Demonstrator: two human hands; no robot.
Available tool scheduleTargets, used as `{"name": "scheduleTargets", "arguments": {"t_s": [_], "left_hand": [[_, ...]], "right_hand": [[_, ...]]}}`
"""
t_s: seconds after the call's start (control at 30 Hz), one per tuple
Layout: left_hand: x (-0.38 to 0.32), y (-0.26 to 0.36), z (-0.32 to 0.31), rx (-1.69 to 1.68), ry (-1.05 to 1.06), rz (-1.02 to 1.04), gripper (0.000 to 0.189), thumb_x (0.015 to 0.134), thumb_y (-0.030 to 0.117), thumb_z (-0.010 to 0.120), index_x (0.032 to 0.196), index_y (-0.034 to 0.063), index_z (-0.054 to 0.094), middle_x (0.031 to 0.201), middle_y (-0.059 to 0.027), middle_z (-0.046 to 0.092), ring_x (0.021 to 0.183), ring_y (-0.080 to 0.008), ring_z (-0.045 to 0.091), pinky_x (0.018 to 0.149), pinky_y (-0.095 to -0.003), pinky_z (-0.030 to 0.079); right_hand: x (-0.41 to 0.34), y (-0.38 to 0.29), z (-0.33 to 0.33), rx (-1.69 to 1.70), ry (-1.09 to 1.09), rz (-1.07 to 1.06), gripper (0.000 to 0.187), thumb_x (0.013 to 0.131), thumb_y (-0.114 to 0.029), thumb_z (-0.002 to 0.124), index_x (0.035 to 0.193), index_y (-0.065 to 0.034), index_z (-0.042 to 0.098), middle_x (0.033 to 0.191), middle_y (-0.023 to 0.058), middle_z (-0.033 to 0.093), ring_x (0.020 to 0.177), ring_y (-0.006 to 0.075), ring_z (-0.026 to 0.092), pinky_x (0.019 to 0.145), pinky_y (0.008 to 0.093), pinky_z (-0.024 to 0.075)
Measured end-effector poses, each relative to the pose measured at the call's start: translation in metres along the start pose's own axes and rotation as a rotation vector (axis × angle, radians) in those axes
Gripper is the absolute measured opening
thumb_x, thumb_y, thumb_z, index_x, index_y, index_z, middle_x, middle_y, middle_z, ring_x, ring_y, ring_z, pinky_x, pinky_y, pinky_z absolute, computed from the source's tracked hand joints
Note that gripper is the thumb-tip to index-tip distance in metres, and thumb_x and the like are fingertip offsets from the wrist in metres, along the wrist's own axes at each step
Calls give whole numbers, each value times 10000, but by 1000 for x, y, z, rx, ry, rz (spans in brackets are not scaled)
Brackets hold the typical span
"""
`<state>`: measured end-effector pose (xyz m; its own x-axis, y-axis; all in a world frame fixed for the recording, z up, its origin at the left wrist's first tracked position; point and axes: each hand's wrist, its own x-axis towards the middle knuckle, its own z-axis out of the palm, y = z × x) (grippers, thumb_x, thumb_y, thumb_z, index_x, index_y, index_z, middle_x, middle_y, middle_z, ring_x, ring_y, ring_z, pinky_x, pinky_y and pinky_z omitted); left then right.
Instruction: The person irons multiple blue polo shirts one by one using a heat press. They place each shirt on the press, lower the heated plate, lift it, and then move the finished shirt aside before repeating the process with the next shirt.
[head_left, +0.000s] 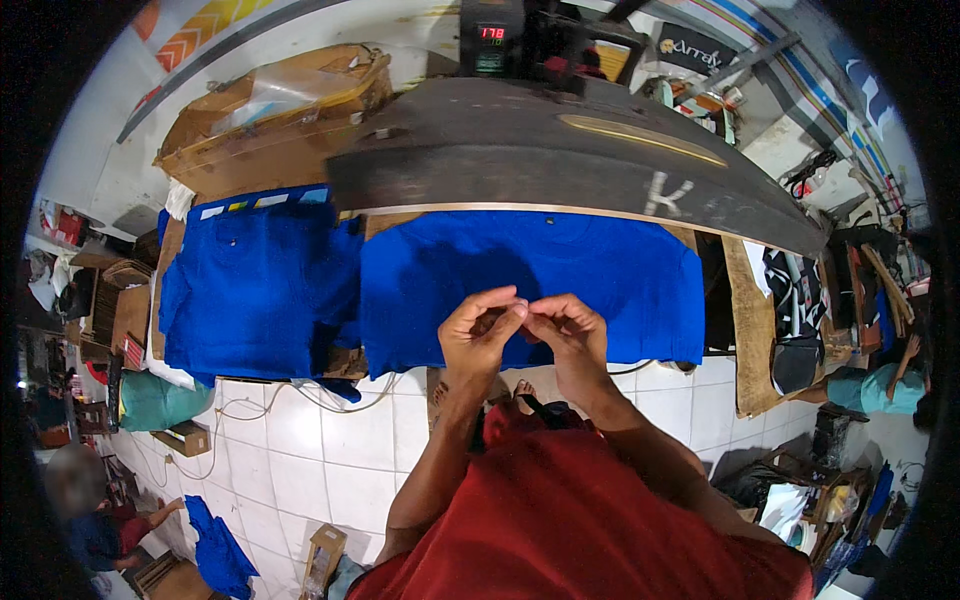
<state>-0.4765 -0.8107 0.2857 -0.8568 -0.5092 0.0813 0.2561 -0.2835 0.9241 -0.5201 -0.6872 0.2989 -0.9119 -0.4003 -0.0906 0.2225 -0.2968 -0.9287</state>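
My left hand and my right hand meet at the fingertips above a blue shirt. Thumbs and forefingers are pinched together; whether something tiny sits between them cannot be made out. The shirt lies spread flat, its neckline towards the far side, under the raised edge of a large dark heat press platen. A shadow of my head and hands falls on the cloth. To the left, more blue shirts lie in a pile, reaching the spread shirt's edge.
An open cardboard box with clear plastic stands behind the pile. The press's control box has a lit display. At right, a board bears black-and-white printed pieces. Cables cross the tiled floor. People are at far left and right.
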Motion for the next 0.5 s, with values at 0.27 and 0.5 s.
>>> {"name": "scheduleTargets", "arguments": {"t_s": [0.27, 0.5], "left_hand": [[21, -22, 41, 419, -295, -122, 145, 825, 4, 742, 965, 0, 704, 868, -56, 713, 786, -82, 647, 711, -239, 525], [64, -9, 52, 670, -492, -78, 453, 742, -74, 744, 1155, 11, 579, 890, -81, 667, 779, -117, 651, 706, -270, 534]], "right_hand": [[21, -17, -81, -302, -133, -35, 180, 874, 53, 679, 1047, 10, 652, 990, 61, 682, 911, 110, 642, 813, 237, 517], [62, -28, -88, -330, -136, 158, 75, 829, 33, 648, 898, 19, 674, 830, 75, 693, 746, 119, 638, 680, 260, 522]]}}
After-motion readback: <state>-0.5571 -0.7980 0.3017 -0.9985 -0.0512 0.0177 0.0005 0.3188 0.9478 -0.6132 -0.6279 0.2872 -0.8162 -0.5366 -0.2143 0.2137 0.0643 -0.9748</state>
